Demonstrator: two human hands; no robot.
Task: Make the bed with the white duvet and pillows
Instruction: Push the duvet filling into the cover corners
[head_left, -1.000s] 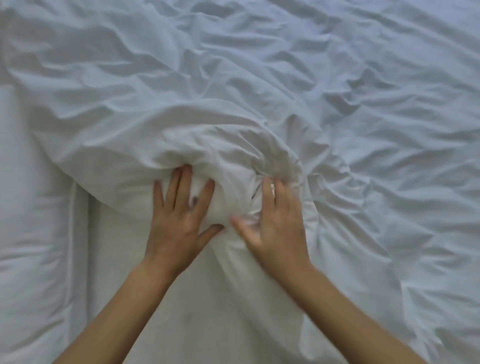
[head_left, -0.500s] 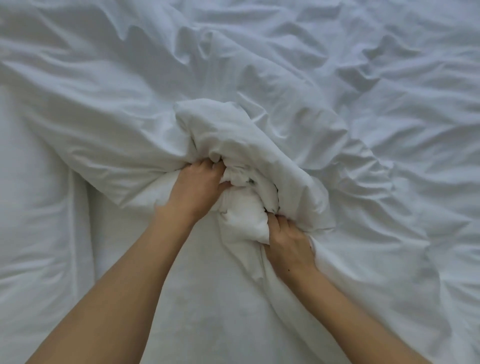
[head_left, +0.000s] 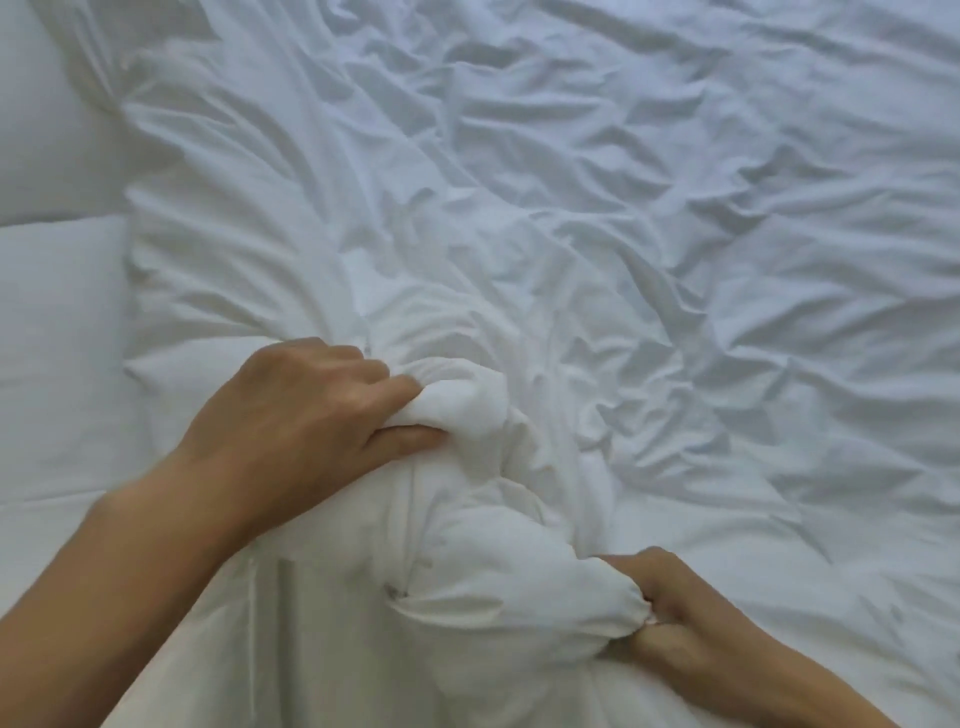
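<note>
Left hand (head_left: 291, 415) & right hand (head_left: 691, 618) each grip bunched duvet (head_left: 571, 234) edge, fingers curled tight, lower centre; pillows (head_left: 52, 312) at left.

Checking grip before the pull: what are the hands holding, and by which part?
Both grip the white duvet: the left hand a bunched fold, the right hand gathered fabric at its near edge.

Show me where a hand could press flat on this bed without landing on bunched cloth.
Flattest: the sheet strip between the pillows and the duvet edge, left of the left hand. Crowded: the wad both hands grip, left hand to right hand. Beyond it the duvet is creased all over.
</note>
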